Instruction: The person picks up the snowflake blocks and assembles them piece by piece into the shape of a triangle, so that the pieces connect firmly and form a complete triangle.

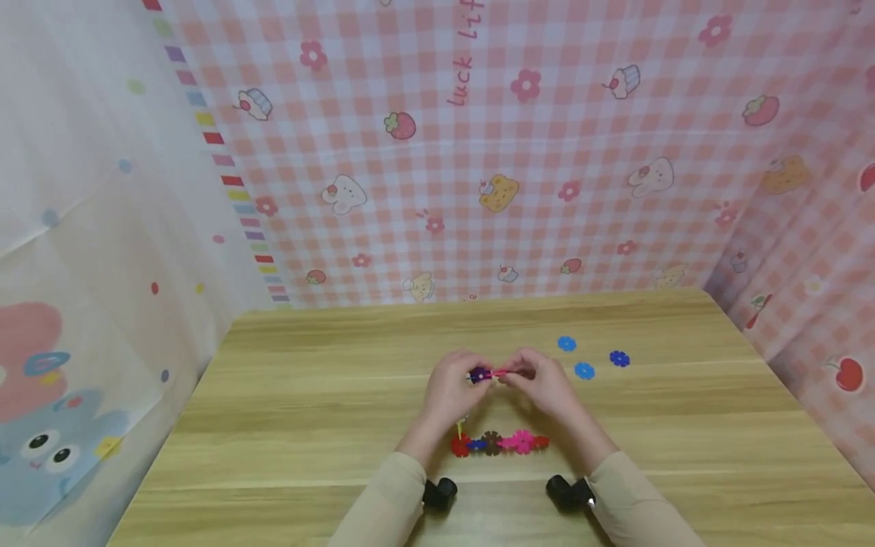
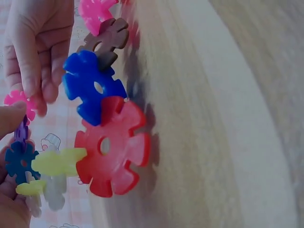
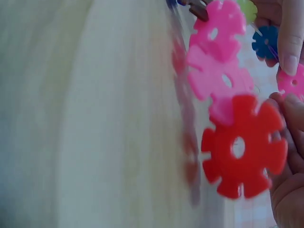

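I see a chain of flat plastic snowflake discs (image 1: 499,442) running red, blue, brown, pink, pink, red on a pale wood-grain tabletop (image 1: 307,425); three loose blue flower-shaped plastic discs (image 1: 584,371) lie beside it, and a pink-and-white checked backdrop cloth (image 1: 547,152) carries strawberries, cupcakes and flowers

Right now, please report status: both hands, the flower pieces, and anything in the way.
Left hand and right hand both pinching small pieces above the table. Linked flower chain hangs between them. Three loose blue flowers lie right, apart; nothing blocks.
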### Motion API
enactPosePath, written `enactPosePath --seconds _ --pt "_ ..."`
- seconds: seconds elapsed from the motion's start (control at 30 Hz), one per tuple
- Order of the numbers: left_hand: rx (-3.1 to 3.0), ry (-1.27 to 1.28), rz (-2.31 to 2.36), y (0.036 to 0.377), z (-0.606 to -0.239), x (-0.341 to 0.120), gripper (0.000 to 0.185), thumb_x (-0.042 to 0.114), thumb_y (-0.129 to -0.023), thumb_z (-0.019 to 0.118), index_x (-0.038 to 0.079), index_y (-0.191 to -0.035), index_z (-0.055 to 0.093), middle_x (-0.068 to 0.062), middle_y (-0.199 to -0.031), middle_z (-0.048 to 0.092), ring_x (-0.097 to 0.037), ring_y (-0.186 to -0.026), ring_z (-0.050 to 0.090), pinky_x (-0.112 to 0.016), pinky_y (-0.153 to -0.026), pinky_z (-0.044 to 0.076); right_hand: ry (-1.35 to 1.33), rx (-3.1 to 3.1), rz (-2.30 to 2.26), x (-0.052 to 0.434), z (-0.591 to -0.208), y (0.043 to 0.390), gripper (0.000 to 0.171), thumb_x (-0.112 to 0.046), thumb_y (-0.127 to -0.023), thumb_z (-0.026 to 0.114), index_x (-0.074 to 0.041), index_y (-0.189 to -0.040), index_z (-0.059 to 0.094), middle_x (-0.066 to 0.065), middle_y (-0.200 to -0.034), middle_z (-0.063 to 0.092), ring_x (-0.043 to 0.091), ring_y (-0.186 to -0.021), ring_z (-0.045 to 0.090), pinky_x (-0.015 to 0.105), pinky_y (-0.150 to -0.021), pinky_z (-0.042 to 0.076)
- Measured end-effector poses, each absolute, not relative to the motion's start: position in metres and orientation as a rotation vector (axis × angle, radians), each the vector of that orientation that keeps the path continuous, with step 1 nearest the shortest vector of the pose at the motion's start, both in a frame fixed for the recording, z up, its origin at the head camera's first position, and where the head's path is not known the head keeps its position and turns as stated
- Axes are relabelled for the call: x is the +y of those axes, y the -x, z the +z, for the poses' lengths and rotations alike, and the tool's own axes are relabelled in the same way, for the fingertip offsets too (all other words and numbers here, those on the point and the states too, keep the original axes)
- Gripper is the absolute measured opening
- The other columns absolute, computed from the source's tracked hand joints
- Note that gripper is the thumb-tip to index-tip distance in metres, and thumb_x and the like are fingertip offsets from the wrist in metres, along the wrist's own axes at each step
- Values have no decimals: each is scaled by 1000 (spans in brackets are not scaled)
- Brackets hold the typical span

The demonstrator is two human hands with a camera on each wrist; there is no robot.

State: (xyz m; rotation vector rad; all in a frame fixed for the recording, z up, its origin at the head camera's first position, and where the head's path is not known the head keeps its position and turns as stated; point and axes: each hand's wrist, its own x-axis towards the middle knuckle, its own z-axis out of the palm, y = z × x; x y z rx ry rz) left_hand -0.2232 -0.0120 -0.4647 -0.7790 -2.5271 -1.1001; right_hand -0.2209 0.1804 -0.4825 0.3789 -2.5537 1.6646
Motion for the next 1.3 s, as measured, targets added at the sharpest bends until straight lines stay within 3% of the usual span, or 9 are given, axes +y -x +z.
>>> enactPosePath --seconds 0.17,0.53,0.9,1.3 --pt "-2506 746 -1135 224 -466 -12 14 6 -80 81 11 -92 75 0 -94 71 -17 -92 63 -31 -85 52 -416 -2547 1644 197 -487 221 17 -5 -91 70 0 -106 67 11 -101 72 23 -94 67 30 -88 52" --pt "-2497 739 -1201 225 -466 -16 12 4 -82 78 11 -90 76 0 -94 70 -16 -91 63 -31 -83 53 -230 -2635 1393 258 -483 218 22 -6 -89 73 3 -109 67 16 -104 70 26 -91 65 25 -79 51" --pt "-2529 730 -1220 224 -464 -16 10 5 -84 78 12 -91 76 1 -96 69 -16 -93 62 -32 -85 52 -230 -2715 1290 288 -481 211 28 -6 -90 72 6 -115 65 22 -109 68 39 -101 63 52 -90 50" --pt "-2522 740 -1209 224 -464 -16 10 4 -84 77 12 -91 76 2 -95 69 -15 -92 62 -31 -84 52 -223 -2734 1200 298 -490 213 36 -6 -84 78 6 -116 67 22 -106 62 34 -94 61 44 -83 51"
